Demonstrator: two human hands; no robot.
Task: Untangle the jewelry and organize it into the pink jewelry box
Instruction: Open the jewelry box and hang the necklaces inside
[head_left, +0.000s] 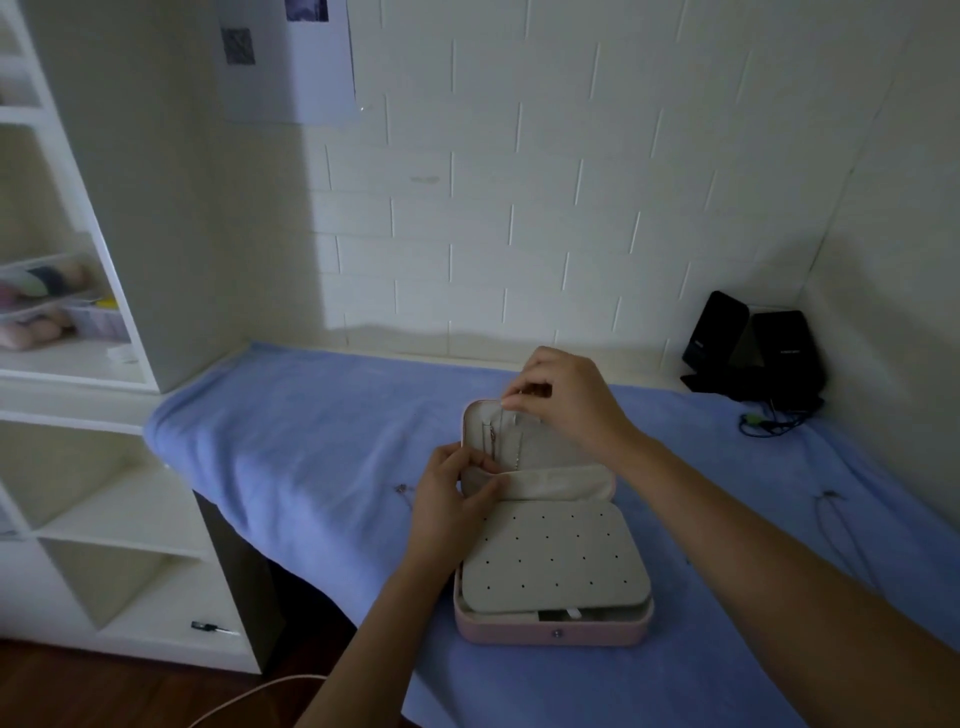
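— Where is the necklace chain (518, 452) sitting?

— It is hanging inside the pink jewelry box (550, 634) lid. The right hand (566, 400) is pinching its far end and the left hand (452, 499) is pinching the pocket (561, 480) edge. Keeping it taut is probably helping.

Home, likely a bedroom or study corner. White painted brick wall (519, 208) at 12 o'clock, with a pale paper sheet (291, 67) stuck on it at 11. White open shelving unit (135, 332) at 9 holds clear plastic storage bins (52, 306). Blue terry towel (311, 441) covers the desk. Small black desktop speakers (753, 343) at 2. Dark wooden floor (78, 686) at 7
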